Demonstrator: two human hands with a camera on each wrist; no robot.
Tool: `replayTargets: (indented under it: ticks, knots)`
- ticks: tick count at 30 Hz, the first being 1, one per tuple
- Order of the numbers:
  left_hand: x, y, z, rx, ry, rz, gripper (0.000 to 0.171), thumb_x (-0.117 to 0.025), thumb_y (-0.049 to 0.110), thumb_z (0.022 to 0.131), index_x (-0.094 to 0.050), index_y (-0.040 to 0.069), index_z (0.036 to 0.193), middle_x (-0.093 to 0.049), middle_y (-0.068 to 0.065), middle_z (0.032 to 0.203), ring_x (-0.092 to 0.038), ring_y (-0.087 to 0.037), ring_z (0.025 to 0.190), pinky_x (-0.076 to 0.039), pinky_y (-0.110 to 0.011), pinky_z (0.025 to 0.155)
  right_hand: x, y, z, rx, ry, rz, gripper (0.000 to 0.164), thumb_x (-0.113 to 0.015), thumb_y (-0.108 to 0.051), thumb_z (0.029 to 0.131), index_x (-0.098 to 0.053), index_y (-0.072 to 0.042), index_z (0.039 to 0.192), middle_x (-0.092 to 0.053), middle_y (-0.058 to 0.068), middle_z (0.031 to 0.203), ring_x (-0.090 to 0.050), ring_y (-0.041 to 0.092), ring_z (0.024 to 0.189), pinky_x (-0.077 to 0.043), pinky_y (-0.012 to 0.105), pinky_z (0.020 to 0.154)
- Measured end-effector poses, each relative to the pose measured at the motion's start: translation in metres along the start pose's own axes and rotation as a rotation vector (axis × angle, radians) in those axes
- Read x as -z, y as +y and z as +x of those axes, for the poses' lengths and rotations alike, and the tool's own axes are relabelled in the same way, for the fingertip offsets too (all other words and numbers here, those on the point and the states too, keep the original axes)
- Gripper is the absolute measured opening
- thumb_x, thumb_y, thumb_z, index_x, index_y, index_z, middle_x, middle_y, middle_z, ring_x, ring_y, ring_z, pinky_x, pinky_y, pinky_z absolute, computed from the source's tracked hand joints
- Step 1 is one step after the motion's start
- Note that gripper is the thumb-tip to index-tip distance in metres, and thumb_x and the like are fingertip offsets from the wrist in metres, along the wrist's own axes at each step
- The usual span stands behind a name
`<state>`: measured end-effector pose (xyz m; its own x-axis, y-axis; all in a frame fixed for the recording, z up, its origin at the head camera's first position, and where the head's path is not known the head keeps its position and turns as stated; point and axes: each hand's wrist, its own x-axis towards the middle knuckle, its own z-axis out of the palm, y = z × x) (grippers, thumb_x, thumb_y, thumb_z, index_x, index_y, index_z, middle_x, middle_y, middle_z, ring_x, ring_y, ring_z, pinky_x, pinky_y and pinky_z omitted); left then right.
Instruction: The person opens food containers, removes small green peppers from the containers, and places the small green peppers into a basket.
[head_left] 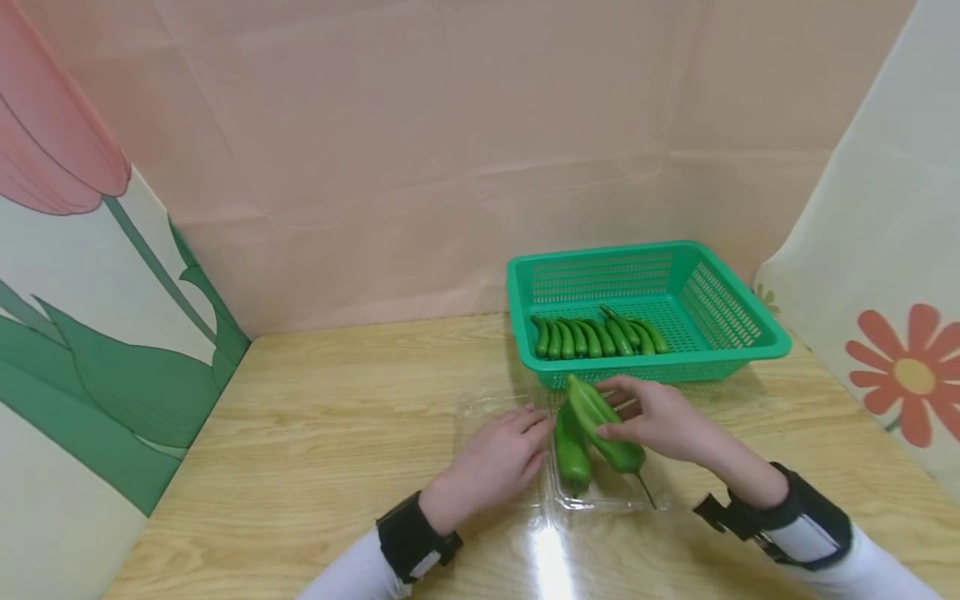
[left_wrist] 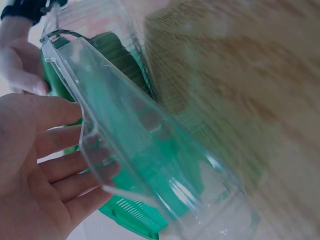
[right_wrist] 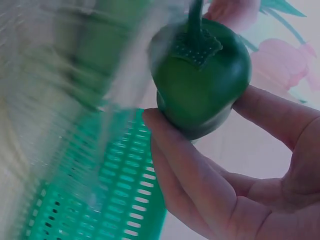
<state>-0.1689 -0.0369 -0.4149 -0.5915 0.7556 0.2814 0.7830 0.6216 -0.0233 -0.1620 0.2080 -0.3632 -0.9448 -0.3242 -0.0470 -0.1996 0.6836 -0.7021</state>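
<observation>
Right hand point(head_left: 660, 421): fingers and thumb curled round 1 large green pepper point(head_left: 600, 421), gripping it near the stem end. The pepper is lifted at a slant above the clear plastic tray point(head_left: 600, 492), tip toward the basket, thin stem point(head_left: 645, 489) pointing down toward the person. The right wrist view shows the stem cap point(right_wrist: 197, 45) and the fingers point(right_wrist: 190, 170) wrapped under the pepper's shoulder.

Left hand point(head_left: 498, 458): fingers straight and relaxed, resting against the left edge of the clear tray; nothing gripped. The left wrist view shows the fingertips point(left_wrist: 75, 165) touching the tray's wall point(left_wrist: 100, 100).

Second pepper point(head_left: 572, 450): 1 large green pepper, lying in the tray, just left of the held one.

Green plastic basket point(head_left: 750, 333): slotted walls, on the wooden table point(head_left: 322, 417) just beyond the tray. Holds a row of slim green chillies point(head_left: 596, 336) lying side by side along its near wall; exact count cannot be told.

Surround: pink backdrop point(head_left: 450, 125); flower-printed panels at left point(head_left: 90, 292) and right point(head_left: 885, 292).

Wrists: black straps point(head_left: 408, 542) over white sleeves.
</observation>
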Motion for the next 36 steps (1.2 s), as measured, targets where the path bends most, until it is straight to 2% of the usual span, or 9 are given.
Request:
replayTargets:
  ticks: [8,16,24,36]
  knots:
    - [0.000,0.000,0.001,-0.003,0.004,0.011,0.043,-0.056,0.031,0.094,-0.055,0.008,0.130,-0.058,-0.010,0.132,-0.052,-0.026,0.126,-0.042,-0.035,0.109,0.012,-0.013,-0.007,0.068,0.016,-0.061,0.066,-0.076,-0.031,0.078,-0.050,0.002,0.130,-0.065,0.020,0.111,-0.066,0.033,0.094,-0.061,0.036,0.068]
    - [0.000,-0.001,0.000,-0.010,0.011,0.021,0.043,-0.058,0.031,0.093,-0.056,0.008,0.130,-0.058,-0.010,0.132,-0.052,-0.025,0.126,-0.042,-0.035,0.108,0.026,-0.020,-0.003,0.073,0.054,-0.146,0.067,-0.076,-0.035,0.079,-0.050,-0.003,0.131,-0.065,0.019,0.111,-0.066,0.034,0.096,-0.060,0.041,0.071]
    - [0.001,0.000,0.000,-0.001,-0.004,0.020,0.044,-0.056,0.032,0.094,-0.054,0.009,0.131,-0.057,-0.009,0.134,-0.051,-0.025,0.128,-0.040,-0.034,0.110,0.046,-0.014,0.013,0.027,0.041,-0.191,0.066,-0.074,-0.038,0.080,-0.048,-0.004,0.131,-0.062,0.022,0.113,-0.064,0.037,0.099,-0.059,0.044,0.070]
    - [-0.001,0.000,-0.001,0.005,-0.008,0.016,0.044,-0.056,0.032,0.094,-0.054,0.009,0.132,-0.056,-0.009,0.134,-0.050,-0.024,0.128,-0.040,-0.034,0.110,0.087,-0.019,0.040,-0.017,0.085,-0.300,0.068,-0.074,-0.039,0.080,-0.046,-0.003,0.130,-0.062,0.025,0.115,-0.065,0.037,0.100,-0.056,0.049,0.077]
